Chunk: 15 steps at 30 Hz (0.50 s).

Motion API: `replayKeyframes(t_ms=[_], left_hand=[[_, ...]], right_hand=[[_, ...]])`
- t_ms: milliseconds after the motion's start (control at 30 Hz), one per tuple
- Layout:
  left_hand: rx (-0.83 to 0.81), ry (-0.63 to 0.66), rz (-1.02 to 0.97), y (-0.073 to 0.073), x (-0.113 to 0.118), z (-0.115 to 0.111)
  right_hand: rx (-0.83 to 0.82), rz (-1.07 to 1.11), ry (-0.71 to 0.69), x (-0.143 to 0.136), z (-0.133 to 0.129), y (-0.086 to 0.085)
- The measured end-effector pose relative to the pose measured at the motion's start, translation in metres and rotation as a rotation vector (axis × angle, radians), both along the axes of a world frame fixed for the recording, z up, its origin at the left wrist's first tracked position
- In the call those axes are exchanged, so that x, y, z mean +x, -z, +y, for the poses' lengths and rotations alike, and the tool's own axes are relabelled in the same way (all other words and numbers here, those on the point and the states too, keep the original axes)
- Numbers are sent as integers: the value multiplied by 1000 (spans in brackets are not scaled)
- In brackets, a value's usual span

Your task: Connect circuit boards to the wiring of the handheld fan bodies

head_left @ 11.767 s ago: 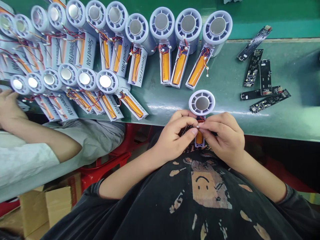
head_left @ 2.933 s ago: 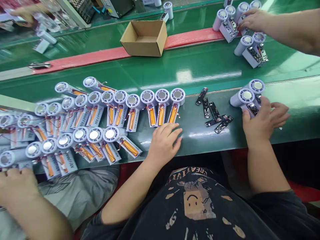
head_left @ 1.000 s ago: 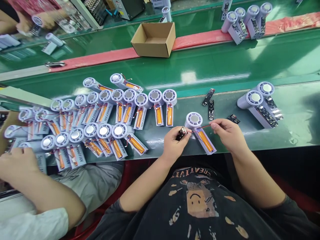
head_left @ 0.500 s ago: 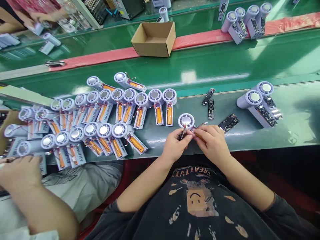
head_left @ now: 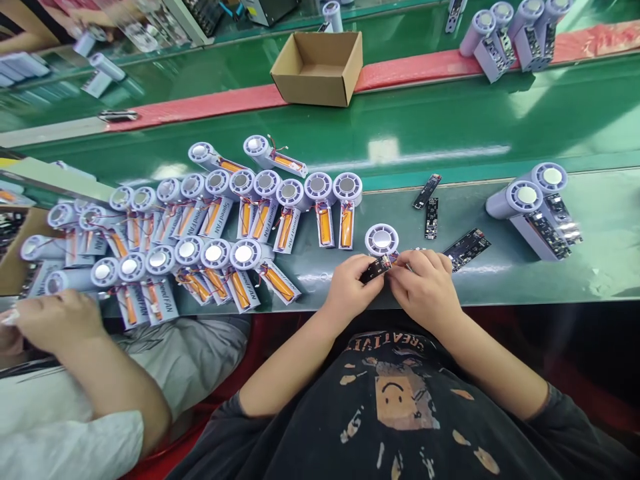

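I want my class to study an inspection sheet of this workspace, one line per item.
Surface: glossy green bench, reflecting light.
Job's things: one fan, centre; loose circuit boards to its right; more fans on both sides.
Clutter: small dark object at the left end of the red strip, unidentified.
Hands: left hand holds a circuit board; right hand curled beside it, grip hidden.
Cables: thin wires on fans at left.
Surroundings: open cardboard box; co-worker's hand at left.

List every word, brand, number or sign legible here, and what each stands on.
"Speed FAN": on the sides of several handheld-fan handles.
"CREATIV", then an unclear letter: on the black T-shirt.
Too small to read: any markings on the circuit boards and the yellow label at the top.
No numbers are legible.
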<state>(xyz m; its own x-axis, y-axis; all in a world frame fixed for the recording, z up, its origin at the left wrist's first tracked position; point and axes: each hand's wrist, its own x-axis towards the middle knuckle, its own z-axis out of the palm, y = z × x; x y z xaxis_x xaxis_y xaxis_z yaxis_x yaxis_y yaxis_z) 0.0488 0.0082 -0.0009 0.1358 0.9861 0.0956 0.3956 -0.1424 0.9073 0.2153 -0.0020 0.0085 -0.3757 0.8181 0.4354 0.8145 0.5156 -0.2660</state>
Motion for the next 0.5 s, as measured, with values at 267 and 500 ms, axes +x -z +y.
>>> replayKeyframes(t_ms=[267, 500], left_hand=[[-149, 22, -56, 5, -1, -1], [-191, 89, -168, -6, -26, -13]], right_hand=[[-110, 217, -1, 0, 5, 10], [-199, 333, -32, 2, 9, 15]])
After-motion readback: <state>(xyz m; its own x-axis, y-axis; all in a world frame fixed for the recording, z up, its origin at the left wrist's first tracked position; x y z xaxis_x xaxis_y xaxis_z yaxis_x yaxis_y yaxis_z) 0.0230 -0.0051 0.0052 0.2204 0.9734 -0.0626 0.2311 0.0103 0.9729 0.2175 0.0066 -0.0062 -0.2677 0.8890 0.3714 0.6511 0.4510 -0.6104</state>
